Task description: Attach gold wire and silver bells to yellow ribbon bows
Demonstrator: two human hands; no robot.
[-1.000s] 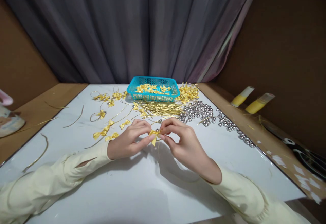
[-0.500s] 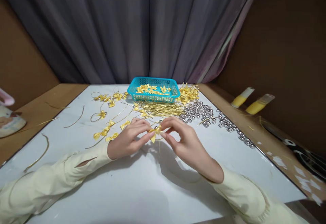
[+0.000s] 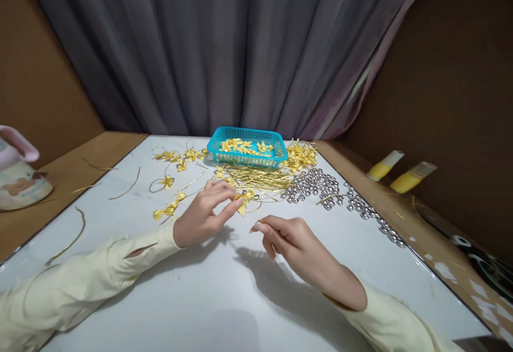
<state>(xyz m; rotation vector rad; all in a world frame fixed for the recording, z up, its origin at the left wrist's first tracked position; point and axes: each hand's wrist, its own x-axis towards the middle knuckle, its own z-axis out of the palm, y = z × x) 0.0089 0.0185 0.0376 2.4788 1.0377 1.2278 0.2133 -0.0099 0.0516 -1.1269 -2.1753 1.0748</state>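
Between the thumb and fingertips of my left hand (image 3: 206,210) is a yellow ribbon bow (image 3: 243,201), with a thin gold cord loop curving out to its right. My right hand (image 3: 306,253) hovers lower and to the right, apart from the bow. Its thumb and forefinger are pinched together; a tiny gold bit shows at their tips, too small to name. Just beyond the hands lies a bundle of gold cords (image 3: 260,177). More yellow bows (image 3: 172,206) rest to the left of my left hand, partly hidden by it.
A blue plastic basket (image 3: 247,159) with yellow bows stands at the back of the white tabletop (image 3: 192,298). Right of it are a pile of bows (image 3: 300,155) and many silver beads (image 3: 316,186). Two yellow-filled bottles (image 3: 412,177) and a mug (image 3: 22,181) flank the table.
My right hand has let go of the bow and drawn back toward me and slightly right. My left hand keeps hold of the bow. The view has shifted a little.
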